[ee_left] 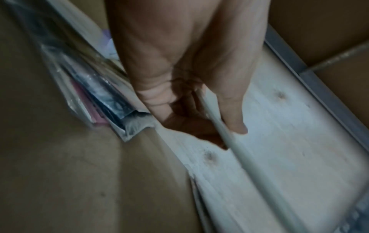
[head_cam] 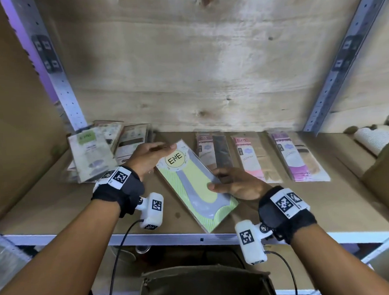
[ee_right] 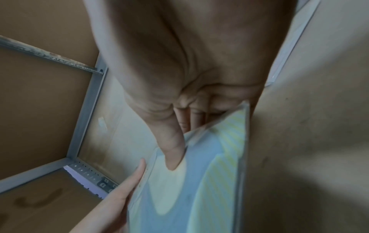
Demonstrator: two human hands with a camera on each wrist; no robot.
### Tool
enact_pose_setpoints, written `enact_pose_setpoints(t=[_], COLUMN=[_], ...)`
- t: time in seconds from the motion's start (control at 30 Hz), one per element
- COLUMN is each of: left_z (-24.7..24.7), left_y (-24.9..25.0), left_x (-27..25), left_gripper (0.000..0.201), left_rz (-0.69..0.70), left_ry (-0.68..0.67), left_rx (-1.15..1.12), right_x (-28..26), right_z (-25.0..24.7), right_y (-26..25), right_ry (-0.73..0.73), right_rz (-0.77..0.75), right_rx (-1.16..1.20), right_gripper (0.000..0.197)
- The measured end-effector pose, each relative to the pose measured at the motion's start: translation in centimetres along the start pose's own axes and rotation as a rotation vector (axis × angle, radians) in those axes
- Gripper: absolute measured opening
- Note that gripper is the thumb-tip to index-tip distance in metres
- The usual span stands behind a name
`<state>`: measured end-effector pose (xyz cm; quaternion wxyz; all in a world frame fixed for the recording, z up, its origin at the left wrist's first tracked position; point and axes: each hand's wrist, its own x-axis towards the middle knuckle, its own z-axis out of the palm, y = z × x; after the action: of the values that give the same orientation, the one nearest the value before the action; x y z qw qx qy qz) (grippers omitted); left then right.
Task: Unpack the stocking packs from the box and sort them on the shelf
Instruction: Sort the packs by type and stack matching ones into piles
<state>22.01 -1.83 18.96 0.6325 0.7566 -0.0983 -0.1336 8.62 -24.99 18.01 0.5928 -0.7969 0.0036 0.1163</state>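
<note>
A yellow-green stocking pack point(head_cam: 195, 183) labelled ENE hangs tilted just above the shelf board point(head_cam: 56, 206), held by both hands. My left hand point(head_cam: 164, 149) pinches its far top edge; the left wrist view shows the pack point(ee_left: 229, 141) edge-on between thumb and fingers. My right hand point(head_cam: 216, 180) grips its right side, with the thumb point(ee_right: 173, 149) lying on the pack's face point(ee_right: 199, 189) and the fingers underneath. The open cardboard box point(head_cam: 204, 285) stands below the shelf, its inside hidden.
Along the back of the shelf lie a pile of green-label packs point(head_cam: 91, 153), a dark pack point(head_cam: 214, 150), a pink pack point(head_cam: 253, 159) and a purple pack point(head_cam: 296, 157). Metal uprights point(head_cam: 64, 87) flank the bay. Another carton point(head_cam: 386, 169) stands at right.
</note>
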Motion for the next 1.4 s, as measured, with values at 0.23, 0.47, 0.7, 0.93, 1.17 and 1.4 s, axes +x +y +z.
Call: enact_pose_setpoints(t=[0.23, 0.47, 0.7, 0.93, 1.17, 1.4], left_z=[-0.5, -0.5, 2.8, 2.2, 1.6, 0.0], left_y=[-0.3, -0.3, -0.4, -0.7, -0.5, -0.8], left_x=[0.5, -0.6, -3.6, -4.0, -5.1, -5.2], left_gripper=[0.044, 0.063, 0.064, 0.028, 0.051, 0.033], left_rz=[0.102, -0.090, -0.188, -0.050, -0.126, -0.228], left_ry=[0.073, 0.031, -0.289, -0.225, -0.471, -0.492], left_rx=[0.125, -0.049, -0.103, -0.037, 0.081, 0.112], right_x=[-0.2, -0.6, 0.2, 0.1, 0.3, 0.6], right_z=[-0.7, -1.0, 0.1, 0.8, 1.4, 1.2], right_y=[0.6, 1.2, 0.9, 0.0, -0.1, -0.1], right_ry=[-0.019, 0.043, 0.198, 0.071, 0.155, 0.103], right_rz=[0.021, -0.007, -0.053, 0.004, 0.035, 0.105], right_rx=[0.035, 0.095, 0.312, 0.193, 0.295, 0.163], right_gripper=[0.034, 0.029, 0.013, 0.040, 0.035, 0.039])
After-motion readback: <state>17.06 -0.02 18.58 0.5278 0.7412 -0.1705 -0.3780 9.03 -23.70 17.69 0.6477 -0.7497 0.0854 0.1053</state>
